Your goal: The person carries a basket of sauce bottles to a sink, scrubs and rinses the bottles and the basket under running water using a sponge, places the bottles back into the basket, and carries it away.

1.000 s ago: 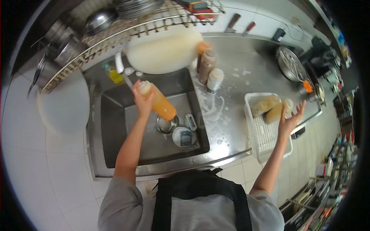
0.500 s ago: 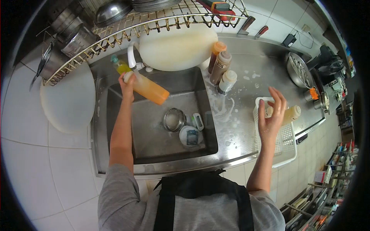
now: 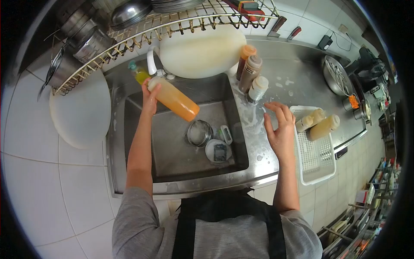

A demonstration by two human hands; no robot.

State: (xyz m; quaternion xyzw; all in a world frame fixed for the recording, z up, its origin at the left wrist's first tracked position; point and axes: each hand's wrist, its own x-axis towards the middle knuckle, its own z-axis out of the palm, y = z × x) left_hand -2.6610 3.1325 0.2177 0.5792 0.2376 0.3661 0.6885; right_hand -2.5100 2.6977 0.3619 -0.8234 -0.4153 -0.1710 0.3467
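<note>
My left hand (image 3: pixel 150 96) is wrapped around the top end of a squeeze bottle (image 3: pixel 177 102) with orange contents, tilted over the sink (image 3: pixel 172 166). Over the wet counter right of the sink, my right hand (image 3: pixel 280 129) is empty, its fingers apart and curved. Beside it a white plastic basket (image 3: pixel 317 166) holds several bottles, among them a pale yellow bottle (image 3: pixel 322 128). In the sink lie a stack of metal rings or bowls (image 3: pixel 199 133), a white round dish with a blue-grey pad (image 3: pixel 219 152) and a white-and-green object (image 3: pixel 225 134).
Three sauce bottles (image 3: pixel 251 72) stand behind the sink's right corner. A green-topped soap bottle (image 3: pixel 139 72) and white faucet (image 3: pixel 152 62) are at the back left. A wire rack (image 3: pixel 172 26) hangs above. A metal bowl of utensils (image 3: pixel 336 77) sits at the right.
My right hand has moved left, away from the basket, and now hovers nearer the sink. The orange squeeze bottle stays in my left hand. The view has shifted slightly.
</note>
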